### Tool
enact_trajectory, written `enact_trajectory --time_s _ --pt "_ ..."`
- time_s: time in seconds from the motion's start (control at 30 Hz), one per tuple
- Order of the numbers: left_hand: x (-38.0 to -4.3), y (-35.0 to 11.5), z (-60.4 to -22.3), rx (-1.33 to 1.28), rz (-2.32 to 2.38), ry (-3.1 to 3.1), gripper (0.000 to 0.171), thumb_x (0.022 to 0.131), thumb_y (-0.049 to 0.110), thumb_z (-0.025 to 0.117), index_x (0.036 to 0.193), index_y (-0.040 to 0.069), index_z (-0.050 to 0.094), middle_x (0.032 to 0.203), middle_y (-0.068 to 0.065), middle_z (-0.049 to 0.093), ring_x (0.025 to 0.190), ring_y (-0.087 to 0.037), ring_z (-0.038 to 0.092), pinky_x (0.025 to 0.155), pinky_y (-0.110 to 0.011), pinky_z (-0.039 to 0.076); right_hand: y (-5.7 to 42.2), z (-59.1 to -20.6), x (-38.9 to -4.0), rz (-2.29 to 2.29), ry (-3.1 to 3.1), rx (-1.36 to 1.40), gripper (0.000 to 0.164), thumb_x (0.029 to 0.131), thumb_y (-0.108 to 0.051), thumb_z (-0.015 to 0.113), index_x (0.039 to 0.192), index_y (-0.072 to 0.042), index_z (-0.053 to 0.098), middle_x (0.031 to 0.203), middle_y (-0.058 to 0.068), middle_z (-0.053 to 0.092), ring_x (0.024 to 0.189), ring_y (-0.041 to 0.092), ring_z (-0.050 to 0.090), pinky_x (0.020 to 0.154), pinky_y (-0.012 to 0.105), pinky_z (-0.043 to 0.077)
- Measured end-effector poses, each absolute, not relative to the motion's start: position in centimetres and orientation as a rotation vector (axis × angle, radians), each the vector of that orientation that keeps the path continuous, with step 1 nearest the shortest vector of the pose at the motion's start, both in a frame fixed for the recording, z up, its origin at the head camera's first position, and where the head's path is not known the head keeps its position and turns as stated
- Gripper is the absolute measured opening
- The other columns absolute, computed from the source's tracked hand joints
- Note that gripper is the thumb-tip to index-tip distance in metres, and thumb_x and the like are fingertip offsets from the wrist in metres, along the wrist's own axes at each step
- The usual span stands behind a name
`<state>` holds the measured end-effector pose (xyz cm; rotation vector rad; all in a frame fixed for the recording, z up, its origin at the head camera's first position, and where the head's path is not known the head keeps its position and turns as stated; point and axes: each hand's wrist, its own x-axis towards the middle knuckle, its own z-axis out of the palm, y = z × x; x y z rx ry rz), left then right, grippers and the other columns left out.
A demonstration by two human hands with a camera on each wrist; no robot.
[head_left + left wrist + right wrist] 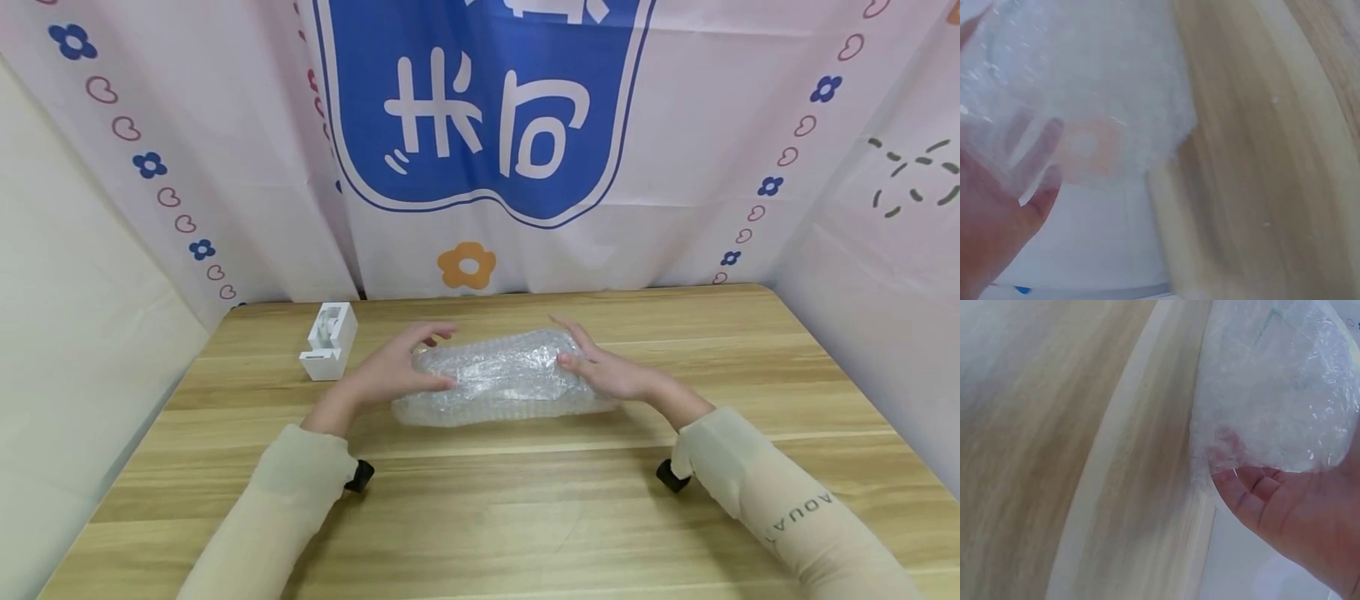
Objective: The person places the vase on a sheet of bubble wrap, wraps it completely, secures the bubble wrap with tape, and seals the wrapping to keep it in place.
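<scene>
Head view. Bundle (510, 387): one, oblong, slightly skewed; whether it rests on the desk (480, 517) or hangs just above cannot be told. Left grip (392, 368): closed round the bundle's left end, thumb on the upper face. Right grip (611, 372): closed round the right end, thumb likewise, one finger stretched past the far edge. Risk, as judged: slick plastic held only at its ends could slide or twist if the hands press unevenly. Materials: crinkled clear bubble wrap, glossy on top, dimpled along the near side; desk of pale, streaked wood grain. Dispenser (343, 337): white, boxy, stepped, clear roll; left of and beyond the bundle, apart from it. Curtain (720, 125): creased printed cloth, beyond the bundle.

Left wrist view. Fingers show through the bundle's film, which looks loose here. Probable fault: a slack layer shifts or unrolls under the fingers. Texture: milky, faintly gridded; an orange print shows through.

Right wrist view. Fingertips curl under the bundle's end. Probable fault: bubbles crushed by too hard a squeeze. Shape: rounded, puffy, wrinkled, with bright glints.
</scene>
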<state>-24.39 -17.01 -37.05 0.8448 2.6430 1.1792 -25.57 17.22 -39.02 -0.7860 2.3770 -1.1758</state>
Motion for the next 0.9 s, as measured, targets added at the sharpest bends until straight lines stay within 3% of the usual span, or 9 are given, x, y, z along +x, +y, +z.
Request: enact_trajectory --time_s 0.1,0.27,0.3,0.43,0.57,0.67,0.77,0.9 --pt "-23.8 -16.8 -36.4 0.947 1.038 2.746 0.066 0.076 0.043 0.073 0.134 0.022 0.048 0.132 0.003 0.048 0.117 -0.022 0.045 0.096 -0.044 0.039 17.1 -38.9 -25.6 -1.178 2.408 -0.841 0.056 0.099 -0.042 0.035 0.147 -0.029 0.010 0.152 0.013 0.010 0.125 0.042 0.036 0.099 0.061 0.027" --pt "-22.9 -16.1 -35.7 1.042 0.776 2.883 0.054 0.085 0.038 0.066 0.130 0.011 0.052 0.130 -0.004 0.053 0.120 -0.022 0.047 0.101 -0.040 0.036 17.0 -38.8 -25.9 -1.080 2.605 -0.997 0.053 0.100 -0.036 0.039 0.145 -0.013 0.026 0.149 0.016 0.021 0.133 0.035 0.025 0.105 0.057 0.020" --pt "-22.8 -16.0 -35.6 1.031 0.741 2.895 0.054 0.087 0.038 0.064 0.131 0.010 0.052 0.131 -0.005 0.052 0.113 -0.021 0.053 0.101 -0.040 0.036 16.9 -38.9 -26.0 -1.067 2.647 -1.022 0.053 0.100 -0.036 0.039 0.144 -0.010 0.028 0.149 0.016 0.023 0.134 0.034 0.021 0.106 0.056 0.018" --pt "-22.4 -15.6 -35.6 0.991 0.628 2.919 0.054 0.092 0.038 0.057 0.134 0.006 0.047 0.134 -0.009 0.049 0.113 -0.023 0.052 0.103 -0.040 0.034 16.8 -39.4 -26.1 -1.030 2.757 -1.098 0.055 0.100 -0.037 0.037 0.145 -0.008 0.026 0.148 0.011 0.028 0.134 0.030 0.024 0.108 0.051 0.019" --pt "-21.8 -14.9 -35.5 0.949 0.483 2.949 0.069 0.089 0.051 0.053 0.138 0.005 0.042 0.137 -0.012 0.046 0.126 -0.029 0.040 0.105 -0.041 0.030 16.6 -39.1 -25.7 -1.017 2.763 -1.192 0.052 0.101 -0.035 0.035 0.145 -0.010 0.026 0.149 0.008 0.026 0.136 0.026 0.023 0.109 0.046 0.019" --pt "-21.2 -14.1 -35.3 0.917 0.335 2.982 0.091 0.077 0.068 0.056 0.140 0.005 0.038 0.137 -0.015 0.045 0.126 -0.032 0.039 0.105 -0.043 0.029 16.3 -38.7 -25.3 -0.982 2.752 -1.218 0.052 0.100 -0.034 0.036 0.145 -0.009 0.027 0.151 0.010 0.021 0.137 0.027 0.018 0.110 0.046 0.016" --pt "-20.7 -13.4 -35.4 0.916 0.190 3.005 0.109 0.064 0.074 0.063 0.142 0.004 0.033 0.136 -0.018 0.044 0.125 -0.035 0.038 0.106 -0.047 0.027 16.1 -38.6 -24.8 -0.938 2.730 -1.160 0.072 0.093 -0.043 0.052 0.148 -0.012 0.017 0.153 0.010 0.012 0.138 0.030 0.013 0.109 0.049 0.016" --pt "-20.7 -12.9 -35.8 0.891 0.100 3.019 0.122 0.053 0.069 0.075 0.143 0.003 0.027 0.136 -0.022 0.041 0.125 -0.037 0.037 0.105 -0.049 0.027 16.0 -38.7 -24.6 -0.926 2.719 -1.057 0.117 0.063 -0.048 0.082 0.149 -0.019 0.008 0.153 0.009 0.009 0.137 0.029 0.015 0.107 0.050 0.019"
